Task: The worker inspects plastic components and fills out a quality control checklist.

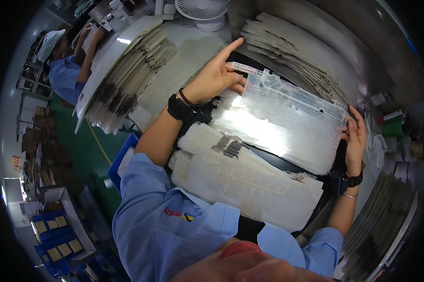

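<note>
A clear, moulded plastic panel (294, 96) with small holes and raised edges is held up between my two hands. Its left end is pinched between thumb and fingers of my left hand (214, 77), whose index finger points outward. At the opposite end, my right hand (356, 134) grips the edge, its fingers partly hidden behind the plastic. Beneath the panel lies a translucent sheet (287, 150) with a bright glare on it. Closer to my chest is a stack of whitish translucent sheets (249, 188) with dark smudged edges.
Tall sheet stacks stand at left (127, 75), at the back (296, 51) and at lower right (379, 221). A white fan (202, 9) sits at the far edge. A co-worker (66, 66) in a cap works at far left. A blue bin (122, 162) is by my left elbow.
</note>
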{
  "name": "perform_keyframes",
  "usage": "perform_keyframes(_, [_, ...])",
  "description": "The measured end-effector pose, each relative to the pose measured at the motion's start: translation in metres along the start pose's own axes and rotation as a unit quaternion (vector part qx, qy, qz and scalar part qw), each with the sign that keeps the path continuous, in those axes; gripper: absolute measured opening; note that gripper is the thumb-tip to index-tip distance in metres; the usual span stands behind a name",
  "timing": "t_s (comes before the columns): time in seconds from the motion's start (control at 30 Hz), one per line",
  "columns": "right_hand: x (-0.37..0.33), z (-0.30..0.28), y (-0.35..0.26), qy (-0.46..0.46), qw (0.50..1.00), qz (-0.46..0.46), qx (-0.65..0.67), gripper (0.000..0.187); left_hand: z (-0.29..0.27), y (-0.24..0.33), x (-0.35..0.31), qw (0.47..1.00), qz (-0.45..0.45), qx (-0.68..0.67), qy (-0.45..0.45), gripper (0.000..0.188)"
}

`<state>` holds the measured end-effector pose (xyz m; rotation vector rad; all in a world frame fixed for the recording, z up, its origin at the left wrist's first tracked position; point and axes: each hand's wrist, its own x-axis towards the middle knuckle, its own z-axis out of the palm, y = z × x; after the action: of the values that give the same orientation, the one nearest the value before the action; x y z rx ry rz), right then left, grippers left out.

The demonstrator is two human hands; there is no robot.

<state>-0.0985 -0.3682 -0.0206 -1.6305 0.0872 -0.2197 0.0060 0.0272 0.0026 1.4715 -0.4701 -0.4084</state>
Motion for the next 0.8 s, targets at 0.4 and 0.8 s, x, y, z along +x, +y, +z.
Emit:
perform_keyframes(0.4, [-0.004,-0.002,-0.002,-0.113,0.986,0.041,0.111,0.022,0.000,0.004,-0.002,0.991,0.020,0.131,0.018,0.021])
perform_keyframes(0.8, [-0.012,0.023,-0.016,-0.025,0.997,0.044,0.061,0.038,-0.001,-0.003,0.001,0.994,-0.050,0.069,0.068,0.031])
